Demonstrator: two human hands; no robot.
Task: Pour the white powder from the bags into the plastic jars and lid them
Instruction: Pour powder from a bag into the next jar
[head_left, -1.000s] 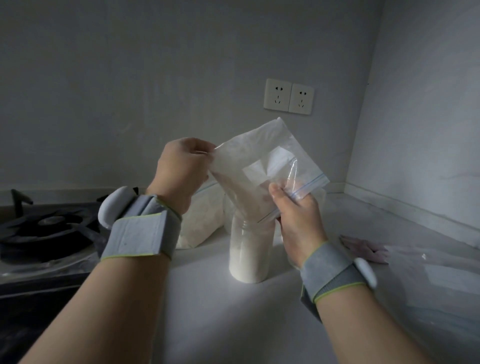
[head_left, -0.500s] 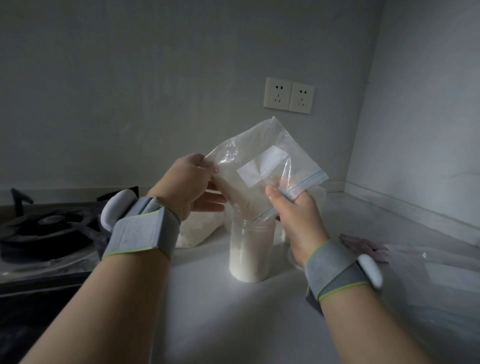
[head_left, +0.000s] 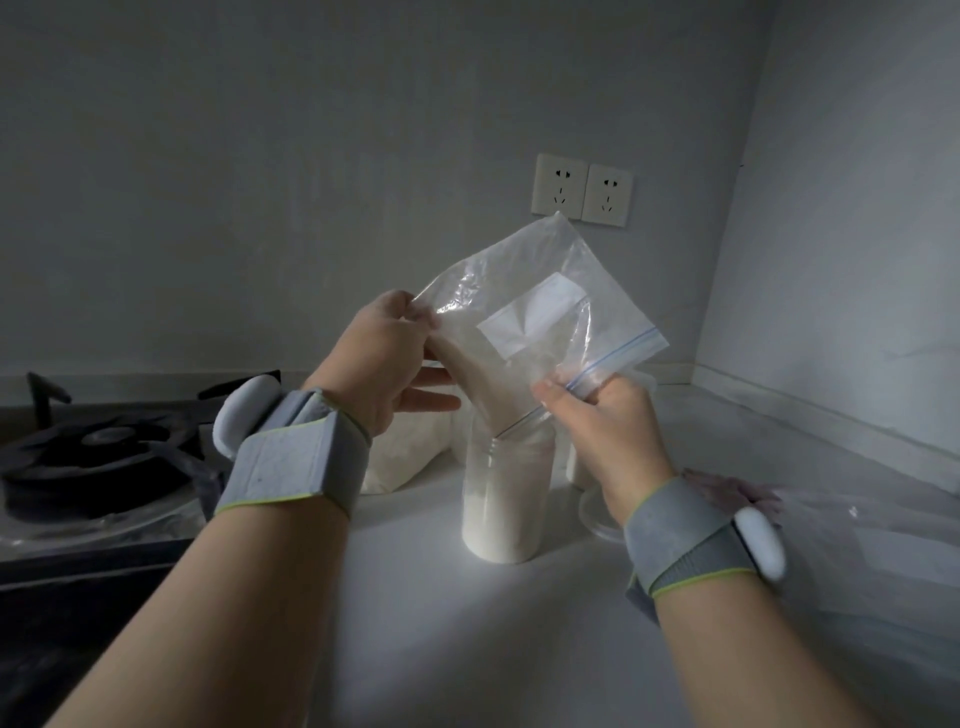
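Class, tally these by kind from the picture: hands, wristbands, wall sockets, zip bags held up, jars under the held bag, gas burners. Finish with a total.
hands: 2, left hand and right hand
wristbands: 2
wall sockets: 2
zip bag held up: 1
jar under it: 1
gas burner: 1
Total: 9

Left grip (head_left: 387, 364), right grip (head_left: 608, 436), seemingly pinched

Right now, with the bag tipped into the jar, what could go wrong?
Only a corner of the zip bag dips into the jar, so powder could spill onto the counter. Both the left hand and right hand pinch the bag; nothing steadies the jar, so a nudge might tip it.
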